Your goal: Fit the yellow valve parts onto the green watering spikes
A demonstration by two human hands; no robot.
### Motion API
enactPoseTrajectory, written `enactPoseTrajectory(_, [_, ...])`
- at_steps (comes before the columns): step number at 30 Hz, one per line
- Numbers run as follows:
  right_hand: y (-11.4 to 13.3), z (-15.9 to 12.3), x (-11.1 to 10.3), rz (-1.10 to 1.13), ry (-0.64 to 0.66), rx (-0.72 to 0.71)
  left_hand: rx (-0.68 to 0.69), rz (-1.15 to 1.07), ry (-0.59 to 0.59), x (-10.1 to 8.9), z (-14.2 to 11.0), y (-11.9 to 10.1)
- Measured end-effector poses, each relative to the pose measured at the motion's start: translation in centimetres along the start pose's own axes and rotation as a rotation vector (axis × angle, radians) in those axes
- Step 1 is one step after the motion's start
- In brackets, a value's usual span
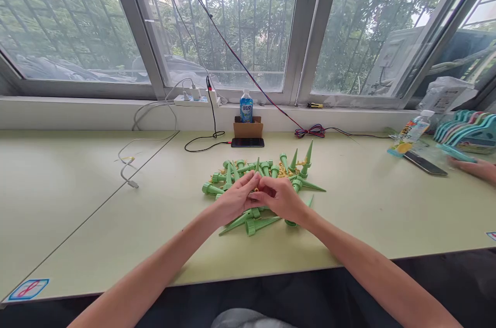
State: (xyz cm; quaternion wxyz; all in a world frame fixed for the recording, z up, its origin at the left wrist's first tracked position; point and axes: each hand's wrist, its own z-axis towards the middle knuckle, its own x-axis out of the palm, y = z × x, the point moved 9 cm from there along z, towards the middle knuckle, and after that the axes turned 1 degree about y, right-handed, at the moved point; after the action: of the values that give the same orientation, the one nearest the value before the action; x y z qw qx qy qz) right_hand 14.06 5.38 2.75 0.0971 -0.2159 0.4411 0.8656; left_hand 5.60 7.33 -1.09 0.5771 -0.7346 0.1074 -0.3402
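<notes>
My left hand [238, 196] and my right hand [282, 197] meet over a pile of green plastic watering spikes [263, 221]. Closed fingers of the left hand hold one green spike [258, 164], its tip pointing up and away. At the fingertips, between the hands, a small yellow plastic piece [256, 190] shows, pinched by my right thumb and fingers. Much of both pieces is hidden by the fingers. More small yellow pieces [285, 171] lie among the spikes, behind my right hand.
Beyond the pile are a phone [247, 142] on a cable, a cardboard box [248, 129] and a blue bottle [246, 107]. To the right, another person's hand [475, 168] is near a dark phone [425, 163], a drink pouch [411, 134] and coloured hangers [465, 131]. A white cable [127, 170] lies left.
</notes>
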Motion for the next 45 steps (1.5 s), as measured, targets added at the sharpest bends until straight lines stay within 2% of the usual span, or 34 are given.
enactPoseTrajectory(13, [0.0,-0.1,-0.1,-0.003,-0.004,0.017,0.024,0.006,0.022,0.2,0.1,-0.1])
enactPoseTrajectory(20, [0.0,-0.1,-0.2,-0.012,0.004,0.033,-0.045,-0.104,-0.092,-0.4,0.2,0.7])
enactPoseTrajectory(28, [0.0,-0.1,-0.2,-0.008,-0.001,0.028,-0.048,-0.093,-0.109,-0.4,0.0,0.5])
enactPoseTrajectory(35, [0.0,-0.1,0.0,0.0,0.001,0.011,0.021,-0.001,0.017,0.5,0.0,-0.3])
enactPoseTrajectory(45, [0.1,-0.1,-0.1,-0.016,0.009,0.004,0.032,0.002,0.031,0.5,0.0,-0.2])
